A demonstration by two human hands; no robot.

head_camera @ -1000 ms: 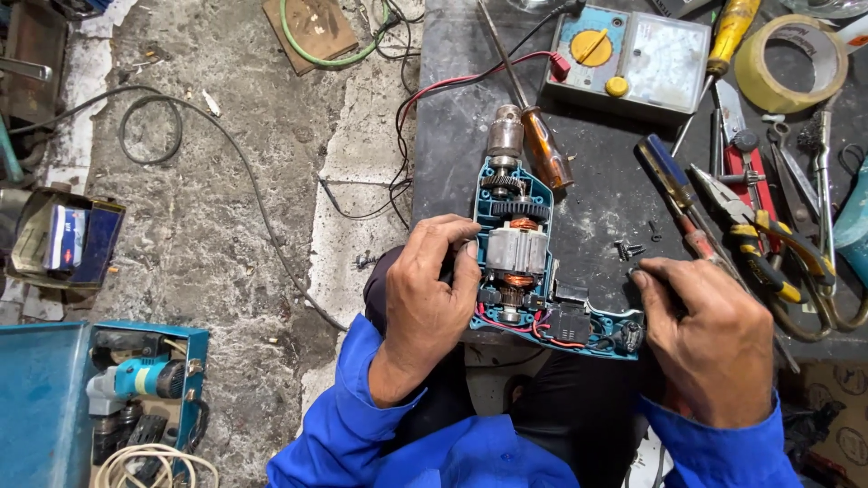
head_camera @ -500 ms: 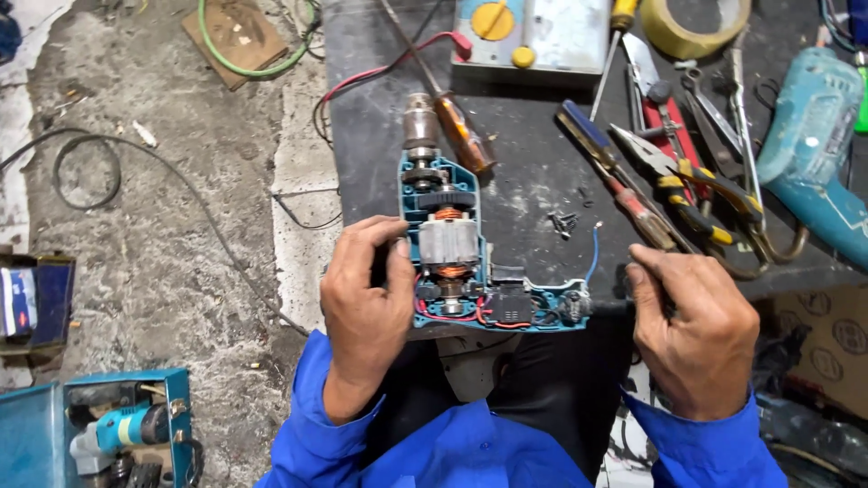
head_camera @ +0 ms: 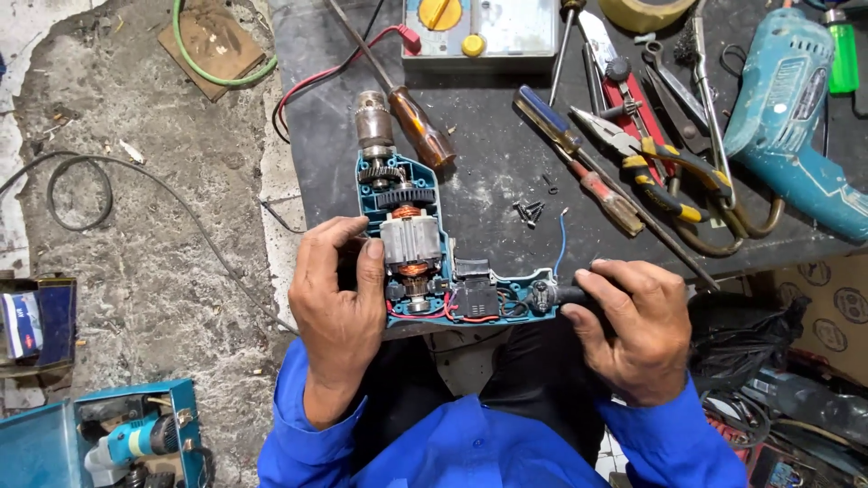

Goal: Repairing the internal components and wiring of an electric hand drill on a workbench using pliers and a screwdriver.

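Opened drill lies between left hand and right hand.

The dark bench carries an opened drill, a multimeter, two screwdrivers, pliers, loose screws, a tape roll, a teal drill and a green lighter.

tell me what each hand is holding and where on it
Left hand grips the opened drill at its motor section; right hand grips the black cord sleeve at the handle's end.
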